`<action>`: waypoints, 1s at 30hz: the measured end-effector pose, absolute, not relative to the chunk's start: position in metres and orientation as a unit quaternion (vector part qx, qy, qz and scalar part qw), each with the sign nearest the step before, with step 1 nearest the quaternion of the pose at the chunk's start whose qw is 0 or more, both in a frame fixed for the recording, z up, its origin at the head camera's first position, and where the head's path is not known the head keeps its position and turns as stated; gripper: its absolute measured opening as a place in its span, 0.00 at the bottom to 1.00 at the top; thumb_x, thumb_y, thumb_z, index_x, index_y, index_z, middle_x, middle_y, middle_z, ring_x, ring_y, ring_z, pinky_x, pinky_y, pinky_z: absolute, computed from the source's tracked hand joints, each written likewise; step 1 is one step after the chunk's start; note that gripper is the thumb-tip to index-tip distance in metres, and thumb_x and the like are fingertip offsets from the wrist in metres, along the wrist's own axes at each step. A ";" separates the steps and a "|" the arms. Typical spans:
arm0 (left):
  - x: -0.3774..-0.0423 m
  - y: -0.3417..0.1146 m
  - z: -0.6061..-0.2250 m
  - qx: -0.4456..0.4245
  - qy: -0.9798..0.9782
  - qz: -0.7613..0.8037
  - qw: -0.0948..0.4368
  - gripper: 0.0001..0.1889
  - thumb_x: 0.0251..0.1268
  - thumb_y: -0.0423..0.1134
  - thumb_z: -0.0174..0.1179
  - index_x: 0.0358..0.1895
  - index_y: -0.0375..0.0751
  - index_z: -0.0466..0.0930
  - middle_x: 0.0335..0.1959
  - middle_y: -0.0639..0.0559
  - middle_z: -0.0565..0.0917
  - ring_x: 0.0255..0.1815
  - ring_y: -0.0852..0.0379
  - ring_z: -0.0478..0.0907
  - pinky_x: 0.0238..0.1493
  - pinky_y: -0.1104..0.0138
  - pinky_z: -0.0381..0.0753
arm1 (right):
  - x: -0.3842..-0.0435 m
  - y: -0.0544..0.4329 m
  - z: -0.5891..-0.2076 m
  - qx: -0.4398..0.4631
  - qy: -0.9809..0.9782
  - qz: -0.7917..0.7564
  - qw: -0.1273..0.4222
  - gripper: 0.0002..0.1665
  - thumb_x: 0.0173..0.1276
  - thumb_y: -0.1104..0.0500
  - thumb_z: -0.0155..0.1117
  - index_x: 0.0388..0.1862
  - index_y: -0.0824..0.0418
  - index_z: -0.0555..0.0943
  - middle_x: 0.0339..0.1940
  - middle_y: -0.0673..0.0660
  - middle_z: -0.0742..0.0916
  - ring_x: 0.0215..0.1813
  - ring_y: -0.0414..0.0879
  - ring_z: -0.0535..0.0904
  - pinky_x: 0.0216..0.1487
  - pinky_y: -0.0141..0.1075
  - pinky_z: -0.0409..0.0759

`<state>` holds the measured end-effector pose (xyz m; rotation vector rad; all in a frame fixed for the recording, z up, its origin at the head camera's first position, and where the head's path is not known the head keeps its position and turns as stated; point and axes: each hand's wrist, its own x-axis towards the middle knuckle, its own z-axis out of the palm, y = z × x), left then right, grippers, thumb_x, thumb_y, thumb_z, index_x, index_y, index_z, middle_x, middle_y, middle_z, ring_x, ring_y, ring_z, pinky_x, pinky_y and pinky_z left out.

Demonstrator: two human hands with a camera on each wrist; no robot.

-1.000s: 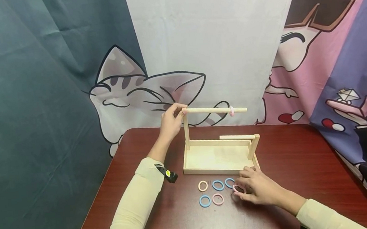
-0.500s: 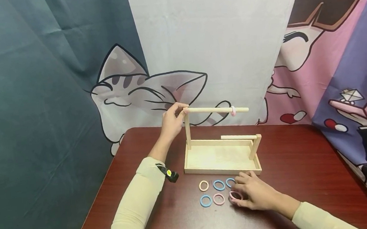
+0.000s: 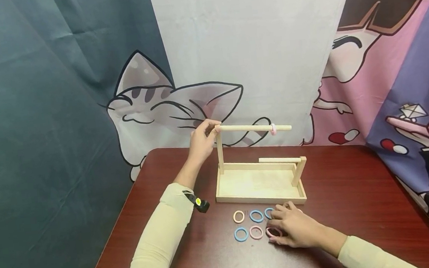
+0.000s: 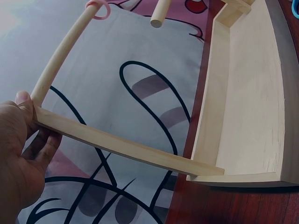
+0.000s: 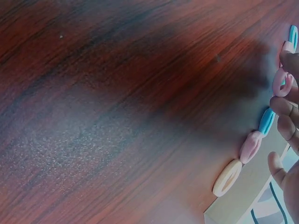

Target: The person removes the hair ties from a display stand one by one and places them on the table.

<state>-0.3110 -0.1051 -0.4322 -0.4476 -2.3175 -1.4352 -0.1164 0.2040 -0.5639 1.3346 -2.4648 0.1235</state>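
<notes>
My left hand [image 3: 202,140] pinches the top corner of the wooden stand, where the tall post [image 3: 220,153] meets the upper rod [image 3: 243,128]. In the left wrist view, the thumb lies at that corner [image 4: 36,103] and fingers are behind the post. A pink ring [image 3: 273,129] hangs on the upper rod near its free end. My right hand [image 3: 299,226] pinches another pink ring [image 3: 273,232] at table level, between thumb and finger in the right wrist view [image 5: 282,83]. Beside it lie a pink ring [image 3: 256,232] and blue rings [image 3: 256,216]. The hand hides part of the row.
The stand's shallow wooden tray [image 3: 258,183] sits behind the rings, with a shorter rod [image 3: 279,160] on its right post. A cream ring [image 3: 239,216] and another blue ring [image 3: 241,234] lie at the left. A printed curtain [image 3: 253,52] hangs behind the table [image 3: 343,182].
My right hand has moved left and slightly toward me with the pink ring, which now sits beside the other pink one. The left hand keeps its grip on the stand.
</notes>
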 end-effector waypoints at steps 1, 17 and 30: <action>-0.311 -0.105 -0.432 -0.159 -0.824 -0.511 0.188 0.16 0.77 0.51 0.67 0.59 0.48 0.89 0.50 0.49 0.95 0.46 0.50 0.87 0.53 0.54 0.86 | -0.116 0.203 -0.564 0.469 -0.866 0.041 0.167 0.20 0.66 0.37 0.83 0.47 0.46 0.90 0.43 0.41 0.86 0.47 0.40 0.75 0.50 0.44 0.75; -0.310 -0.106 -0.431 -0.158 -0.826 -0.505 0.192 0.16 0.77 0.51 0.68 0.59 0.49 0.89 0.49 0.49 0.95 0.44 0.51 0.86 0.50 0.58 0.83 | -0.118 0.198 -0.563 0.486 -0.857 0.024 0.169 0.19 0.66 0.36 0.83 0.47 0.43 0.88 0.37 0.40 0.82 0.46 0.41 0.77 0.47 0.44 0.73; -0.311 -0.106 -0.433 -0.165 -0.826 -0.502 0.194 0.15 0.77 0.52 0.67 0.58 0.51 0.89 0.48 0.49 0.94 0.45 0.50 0.87 0.51 0.57 0.85 | -0.119 0.204 -0.554 0.465 -0.874 0.011 0.142 0.29 0.72 0.26 0.72 0.55 0.46 0.91 0.48 0.45 0.88 0.50 0.43 0.80 0.47 0.47 0.73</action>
